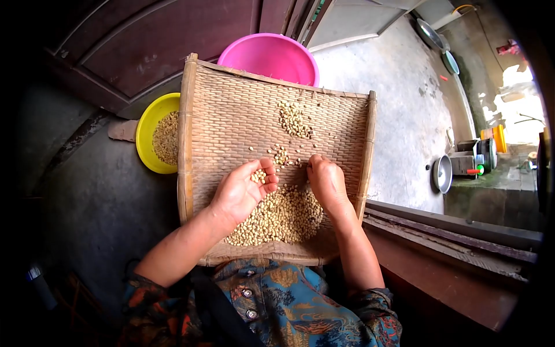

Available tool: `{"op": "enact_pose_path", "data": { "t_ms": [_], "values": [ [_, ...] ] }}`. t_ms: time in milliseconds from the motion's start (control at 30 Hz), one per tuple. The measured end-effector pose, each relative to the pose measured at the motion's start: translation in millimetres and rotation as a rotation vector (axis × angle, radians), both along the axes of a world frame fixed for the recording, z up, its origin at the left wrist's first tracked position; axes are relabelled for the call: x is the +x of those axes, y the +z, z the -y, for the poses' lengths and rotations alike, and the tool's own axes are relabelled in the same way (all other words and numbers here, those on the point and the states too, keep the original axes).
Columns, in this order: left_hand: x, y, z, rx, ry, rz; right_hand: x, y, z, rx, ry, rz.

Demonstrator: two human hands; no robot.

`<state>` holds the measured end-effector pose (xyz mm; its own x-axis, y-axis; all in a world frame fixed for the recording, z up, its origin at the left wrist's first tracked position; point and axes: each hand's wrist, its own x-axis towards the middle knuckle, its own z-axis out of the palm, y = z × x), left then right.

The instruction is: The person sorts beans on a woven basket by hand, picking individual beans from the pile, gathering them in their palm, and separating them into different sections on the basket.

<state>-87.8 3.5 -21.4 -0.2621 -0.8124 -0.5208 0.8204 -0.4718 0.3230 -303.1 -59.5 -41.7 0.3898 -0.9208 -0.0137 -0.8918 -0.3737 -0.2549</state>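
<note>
A woven bamboo winnowing tray (225,115) rests in front of my body. Small pale beans (283,217) lie heaped in its near part, a smaller pile (295,120) sits farther up, and a few are scattered between. My left hand (240,188) is palm up over the tray's left middle, its fingers curled around several pale beans (258,176). To the right, my right hand (326,180) is knuckles up just above the weave, with thumb and fingertips pinched together. Whatever lies between those fingertips is hidden.
Behind the tray stands a pink basin (272,55). A yellow basin (147,130) with brownish grains is on the floor at left. A wooden door (156,52) rises behind. At right are a door sill (451,240), a metal bowl (443,173) and an orange container (494,137).
</note>
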Motion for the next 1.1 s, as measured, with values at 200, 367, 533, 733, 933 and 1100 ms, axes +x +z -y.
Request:
{"op": "enact_pose_path", "data": {
  "t_ms": [200, 367, 533, 733, 933, 1100],
  "values": [
    [-1, -4, -1, 0.011, 0.006, 0.019, 3, 1, -2, -0.036, 0.038, -0.09],
    [-3, -6, 0, 0.034, -0.001, 0.047, 7, 6, -2, -0.008, 0.03, -0.121],
    [-5, -4, 0, 0.061, -0.005, 0.077, 10, 10, 1, -0.007, 0.011, -0.08],
    [-5, -6, 3, 0.133, 0.026, 0.075, 14, 47, 7, 0.814, 0.028, 0.93],
    [0, -9, 2, 0.097, 0.01, 0.002, -1, 9, 40, -0.053, -0.046, 0.208],
    [-6, 1, 2, 0.093, -0.011, 0.007, -4, -8, 47, -0.07, -0.008, 0.143]
  ]
}}
